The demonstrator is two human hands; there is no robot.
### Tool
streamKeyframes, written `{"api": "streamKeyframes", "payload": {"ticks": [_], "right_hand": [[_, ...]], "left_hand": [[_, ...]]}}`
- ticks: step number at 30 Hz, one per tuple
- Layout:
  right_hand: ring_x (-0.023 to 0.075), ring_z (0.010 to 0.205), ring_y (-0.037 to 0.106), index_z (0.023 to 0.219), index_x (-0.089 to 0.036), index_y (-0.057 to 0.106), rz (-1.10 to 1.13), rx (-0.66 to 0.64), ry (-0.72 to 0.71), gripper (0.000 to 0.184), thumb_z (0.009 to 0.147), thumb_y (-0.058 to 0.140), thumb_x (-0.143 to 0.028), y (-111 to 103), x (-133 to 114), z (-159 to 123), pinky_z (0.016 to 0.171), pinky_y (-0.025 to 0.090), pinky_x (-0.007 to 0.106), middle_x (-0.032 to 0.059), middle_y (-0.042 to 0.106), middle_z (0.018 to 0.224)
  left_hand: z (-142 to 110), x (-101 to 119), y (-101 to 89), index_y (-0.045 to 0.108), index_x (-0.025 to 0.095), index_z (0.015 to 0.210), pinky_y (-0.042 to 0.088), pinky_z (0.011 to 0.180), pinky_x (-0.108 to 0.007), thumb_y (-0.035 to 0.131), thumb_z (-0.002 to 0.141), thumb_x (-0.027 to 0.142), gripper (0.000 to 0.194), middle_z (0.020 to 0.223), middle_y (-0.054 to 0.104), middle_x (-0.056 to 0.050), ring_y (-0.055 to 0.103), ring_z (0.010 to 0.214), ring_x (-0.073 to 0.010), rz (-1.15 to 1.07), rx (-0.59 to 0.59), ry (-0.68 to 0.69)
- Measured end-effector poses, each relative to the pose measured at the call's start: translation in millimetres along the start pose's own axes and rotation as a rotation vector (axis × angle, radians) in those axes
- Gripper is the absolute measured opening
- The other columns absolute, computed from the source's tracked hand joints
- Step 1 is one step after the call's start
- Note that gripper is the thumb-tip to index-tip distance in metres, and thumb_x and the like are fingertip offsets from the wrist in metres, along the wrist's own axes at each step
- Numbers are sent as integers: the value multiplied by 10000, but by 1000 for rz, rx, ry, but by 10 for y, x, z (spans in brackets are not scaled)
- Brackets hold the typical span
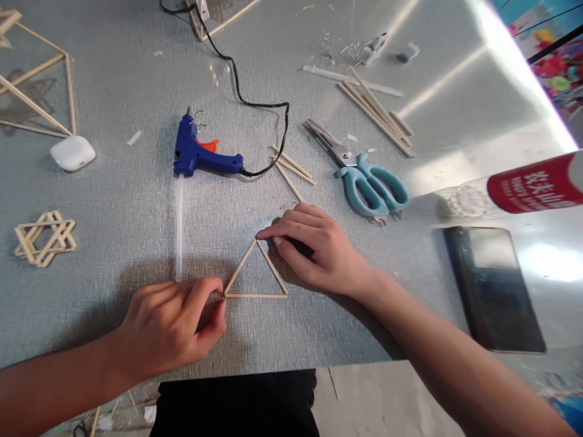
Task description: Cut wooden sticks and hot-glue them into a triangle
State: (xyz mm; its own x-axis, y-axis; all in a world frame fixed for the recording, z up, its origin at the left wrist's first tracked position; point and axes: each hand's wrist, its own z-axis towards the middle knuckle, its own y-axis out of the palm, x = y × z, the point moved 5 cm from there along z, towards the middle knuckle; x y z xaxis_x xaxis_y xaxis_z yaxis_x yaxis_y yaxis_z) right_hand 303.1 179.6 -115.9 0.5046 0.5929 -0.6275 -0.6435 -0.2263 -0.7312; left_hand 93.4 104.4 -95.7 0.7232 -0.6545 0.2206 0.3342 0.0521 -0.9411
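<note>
A small triangle of thin wooden sticks [256, 295] lies flat near the table's front edge. At its left corner, the thumb and index finger of my left hand [170, 321] close in a pinch. My right hand [323, 249] rests on the table to the right of the triangle, index fingertip touching the top corner. Its thumb is apart from that fingertip, and the other fingers are partly bent. Just beyond the hands lies a blue glue gun [207, 159] with an orange trigger. A clear glue stick [179, 224] runs from its back end toward my left hand.
Scissors [371, 182], loose sticks [376, 112] and short sticks [291, 169] lie beyond my right hand. A black cord [237, 79] trails from the glue gun. Left are a stick star [44, 238], white case [73, 153] and stick frame [70, 94]; right, a phone [494, 288] and bottle [532, 182].
</note>
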Motion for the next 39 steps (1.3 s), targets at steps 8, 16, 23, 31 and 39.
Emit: {"api": "streamKeyframes", "payload": {"ticks": [8,16,23,31,39], "right_hand": [[185,827,569,1072,-200,725,-2,1,-6,283,961,466,-173,2,4,0,799,444,382,51,715,913],[188,836,579,1063,-210,725,4,0,5,277,956,472,-172,-1,4,-1,811,450,388,46,725,926],[188,831,582,1054,-212,724,8,6,2,275,953,472,-172,0,-7,-2,815,455,390,46,723,917],[177,835,606,1127,-203,638,53,113,39,215,976,487,-174,-193,-76,-63,785,501,361,54,699,941],[176,813,585,1173,-209,561,19,-17,159,266,915,629,-208,-189,-381,-771,742,489,350,41,653,914]], "left_hand": [[-7,-9,20,620,227,991,476,505,-308,664,870,248,131,597,621,92,611,484,-115,2,-7,0],[-15,-14,25,611,226,996,478,513,-306,658,874,247,133,607,631,89,611,489,-113,-5,-12,-5],[-3,-9,10,614,222,994,481,523,-299,653,872,234,128,616,642,87,618,493,-113,-11,-1,-4],[-16,-9,16,615,231,979,453,501,-305,654,865,246,122,575,608,91,605,470,-121,24,6,-3],[-16,-26,23,616,236,965,442,490,-292,647,863,254,108,587,636,88,618,466,-128,27,31,-1]]}}
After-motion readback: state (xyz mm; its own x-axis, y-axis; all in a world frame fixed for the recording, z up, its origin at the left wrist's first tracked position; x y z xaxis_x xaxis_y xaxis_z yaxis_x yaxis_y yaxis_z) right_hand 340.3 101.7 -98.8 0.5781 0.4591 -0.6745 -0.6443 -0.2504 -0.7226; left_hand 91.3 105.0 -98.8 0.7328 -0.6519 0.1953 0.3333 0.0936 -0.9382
